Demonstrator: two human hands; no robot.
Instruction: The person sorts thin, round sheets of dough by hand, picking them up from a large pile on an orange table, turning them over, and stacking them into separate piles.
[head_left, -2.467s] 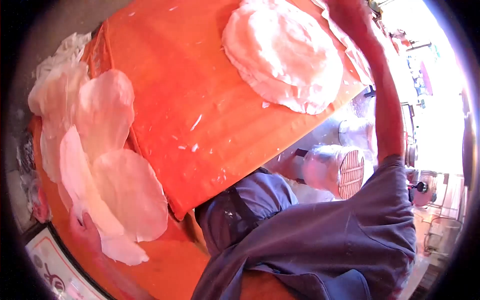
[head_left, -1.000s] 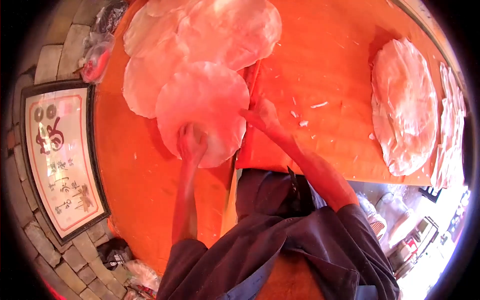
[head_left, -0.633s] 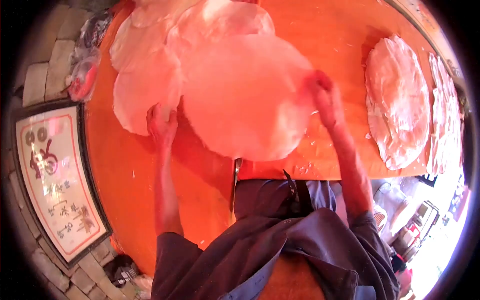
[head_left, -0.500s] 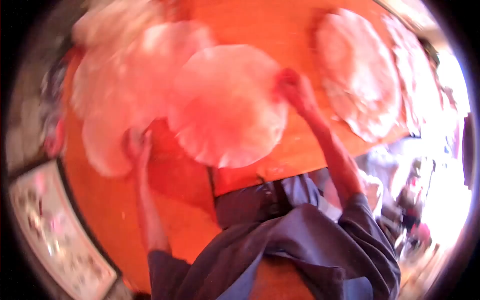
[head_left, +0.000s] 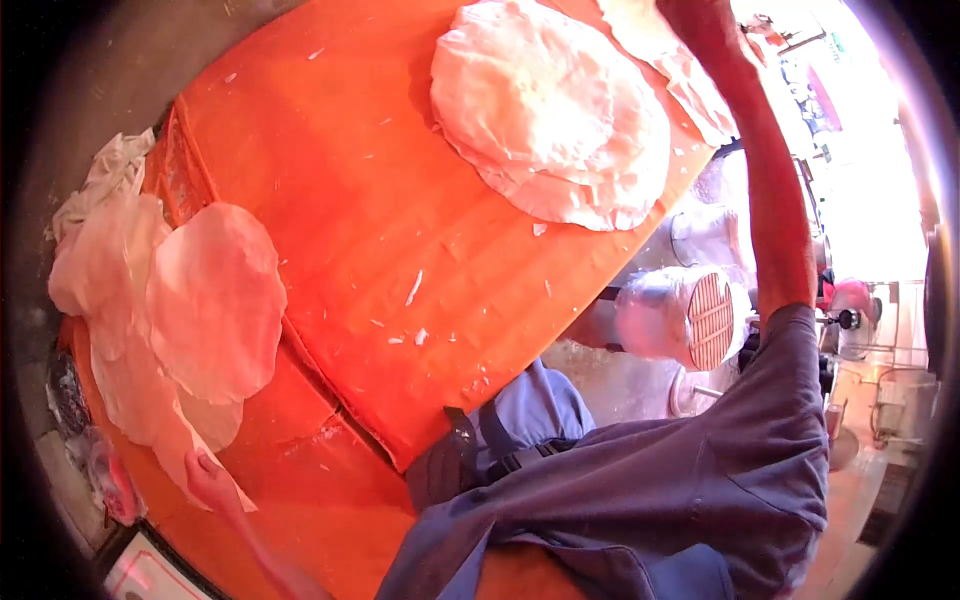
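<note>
We could read no text, brand or number. We caught only a corner of a framed sign (head_left: 152, 572) just off the left edge of the orange table (head_left: 290, 470): red border on white, characters unreadable.

So the room's mostly one big orange tabletop (head_left: 350, 200), set at an angle, with a dark seam (head_left: 350, 420) running between it and a second orange surface (head_left: 330, 490) at lower left. Dull grey-brown floor (head_left: 140, 75) shows top left, and a white framed panel (head_left: 150, 575) pokes in at the bottom corner. Over on the right, super blown-out daylight (head_left: 870, 140), honestly washes out most detail, plus some thin-barred racking (head_left: 895, 400) below it.
</note>
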